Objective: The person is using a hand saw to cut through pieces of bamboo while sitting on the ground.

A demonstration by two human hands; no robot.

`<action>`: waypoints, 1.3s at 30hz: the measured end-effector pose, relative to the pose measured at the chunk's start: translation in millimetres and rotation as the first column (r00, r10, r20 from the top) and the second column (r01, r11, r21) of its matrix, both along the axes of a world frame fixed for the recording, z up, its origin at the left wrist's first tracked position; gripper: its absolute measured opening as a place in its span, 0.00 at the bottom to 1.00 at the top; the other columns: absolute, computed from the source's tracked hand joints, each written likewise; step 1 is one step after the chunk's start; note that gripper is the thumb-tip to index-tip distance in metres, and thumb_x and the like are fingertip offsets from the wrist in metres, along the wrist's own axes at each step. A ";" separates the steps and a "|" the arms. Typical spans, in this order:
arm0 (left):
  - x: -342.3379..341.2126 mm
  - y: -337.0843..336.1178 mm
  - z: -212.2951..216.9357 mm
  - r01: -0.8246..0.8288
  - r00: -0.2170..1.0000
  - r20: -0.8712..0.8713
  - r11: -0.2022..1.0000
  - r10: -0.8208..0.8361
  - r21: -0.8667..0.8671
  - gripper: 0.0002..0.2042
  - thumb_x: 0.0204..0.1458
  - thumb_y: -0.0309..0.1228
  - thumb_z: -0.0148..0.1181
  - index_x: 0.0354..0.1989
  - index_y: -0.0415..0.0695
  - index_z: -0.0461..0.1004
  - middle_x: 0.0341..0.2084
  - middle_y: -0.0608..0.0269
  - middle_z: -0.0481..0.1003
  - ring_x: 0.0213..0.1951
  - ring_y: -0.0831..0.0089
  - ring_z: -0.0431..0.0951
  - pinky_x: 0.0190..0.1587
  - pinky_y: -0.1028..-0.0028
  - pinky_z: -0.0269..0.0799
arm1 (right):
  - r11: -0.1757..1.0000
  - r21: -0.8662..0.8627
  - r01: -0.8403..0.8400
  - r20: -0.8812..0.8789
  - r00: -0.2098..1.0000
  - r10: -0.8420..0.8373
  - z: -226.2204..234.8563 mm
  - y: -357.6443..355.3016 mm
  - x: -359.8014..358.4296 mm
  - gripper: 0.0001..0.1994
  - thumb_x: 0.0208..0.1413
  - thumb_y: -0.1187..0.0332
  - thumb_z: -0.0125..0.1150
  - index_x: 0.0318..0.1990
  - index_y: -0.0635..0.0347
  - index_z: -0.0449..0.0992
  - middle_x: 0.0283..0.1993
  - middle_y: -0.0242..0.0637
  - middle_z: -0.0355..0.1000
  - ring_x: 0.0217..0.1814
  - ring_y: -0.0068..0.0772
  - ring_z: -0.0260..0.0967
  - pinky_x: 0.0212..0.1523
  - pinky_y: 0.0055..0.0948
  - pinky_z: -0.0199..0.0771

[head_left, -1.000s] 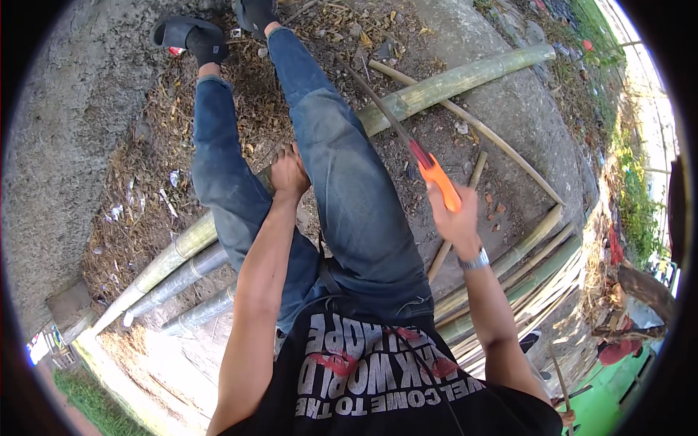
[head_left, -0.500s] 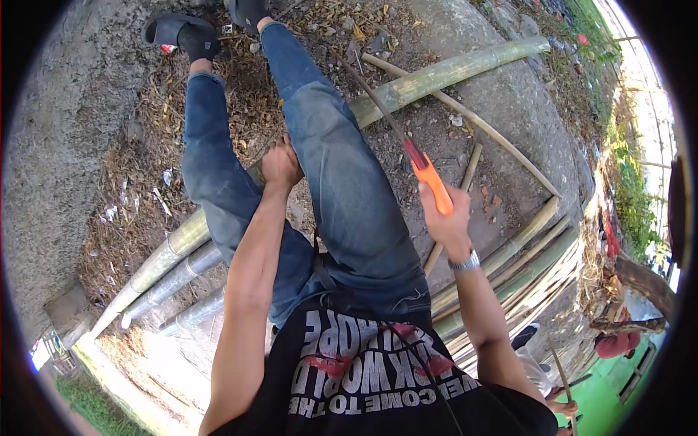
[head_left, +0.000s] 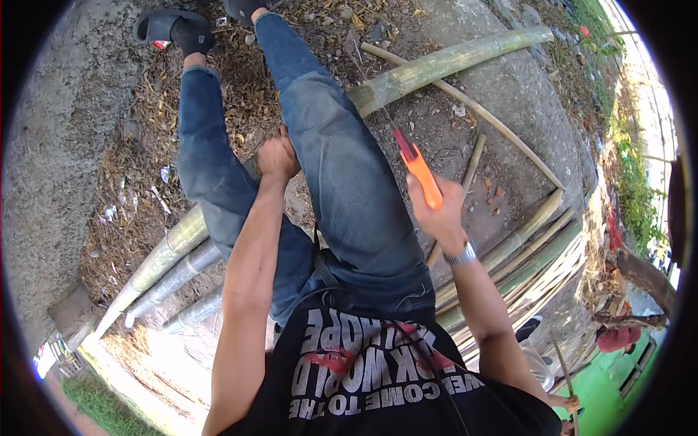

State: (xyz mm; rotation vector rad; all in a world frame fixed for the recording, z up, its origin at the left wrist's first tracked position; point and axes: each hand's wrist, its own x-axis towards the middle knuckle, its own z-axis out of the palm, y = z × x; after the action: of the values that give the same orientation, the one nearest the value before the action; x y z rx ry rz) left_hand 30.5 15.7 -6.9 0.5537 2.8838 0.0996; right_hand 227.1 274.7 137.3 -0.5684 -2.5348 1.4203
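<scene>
My right hand [head_left: 441,212] is closed around the orange handle of a handsaw [head_left: 422,176]. Its thin blade reaches up and left across a thick green bamboo pole [head_left: 462,67], near a joint; whether the teeth touch the pole is too blurred to tell. Between my knees, my left hand [head_left: 277,155] is closed on the same pole, which passes beneath my legs. The pole comes out again at lower left, and my thighs hide its middle stretch.
A slim bamboo stick [head_left: 502,138] crosses under the pole on the right. Several bamboo lengths and split strips [head_left: 542,269] lie by my right forearm. More poles [head_left: 171,275] lie at left. Another person's hand [head_left: 568,402] holds a stick at lower right. Concrete [head_left: 58,167] edges the left.
My right hand has moved slightly left and up with the handsaw, and the blade now crosses the pole at a steeper angle. My left hand keeps its hold.
</scene>
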 end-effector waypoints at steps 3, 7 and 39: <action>-9.3 -7.6 -19.1 -0.082 0.995 0.053 0.996 0.084 -0.030 0.27 0.52 0.44 0.64 0.54 0.36 0.69 0.41 0.42 0.80 0.43 0.47 0.83 0.46 0.54 0.81 | 0.960 0.261 -0.098 -0.081 0.989 0.123 -43.9 -21.5 -90.8 0.15 0.53 0.58 0.68 0.29 0.64 0.79 0.23 0.54 0.73 0.28 0.62 0.74 0.29 0.46 0.72; -5.1 6.0 30.7 -0.096 0.969 0.222 0.992 0.111 -0.078 0.38 0.45 0.54 0.70 0.55 0.36 0.65 0.39 0.43 0.81 0.43 0.48 0.83 0.47 0.54 0.81 | 0.996 -0.068 0.064 0.197 0.979 -0.050 -7.1 42.9 -100.3 0.17 0.58 0.59 0.65 0.28 0.66 0.80 0.16 0.39 0.72 0.17 0.33 0.70 0.23 0.34 0.70; 19.7 -16.4 -32.1 0.024 0.972 -0.236 1.000 -0.022 0.008 0.19 0.55 0.29 0.52 0.55 0.38 0.70 0.42 0.51 0.77 0.45 0.53 0.78 0.50 0.59 0.76 | 0.962 0.171 -0.211 0.017 0.977 0.211 142.2 53.8 -175.3 0.17 0.58 0.56 0.68 0.30 0.65 0.81 0.18 0.32 0.73 0.20 0.21 0.68 0.24 0.29 0.67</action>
State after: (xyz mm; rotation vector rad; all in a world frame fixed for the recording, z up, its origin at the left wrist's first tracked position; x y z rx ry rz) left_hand 50.2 -0.8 -39.0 0.6407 3.1074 0.0482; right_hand 51.8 328.5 279.5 -0.2743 -2.7505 1.2424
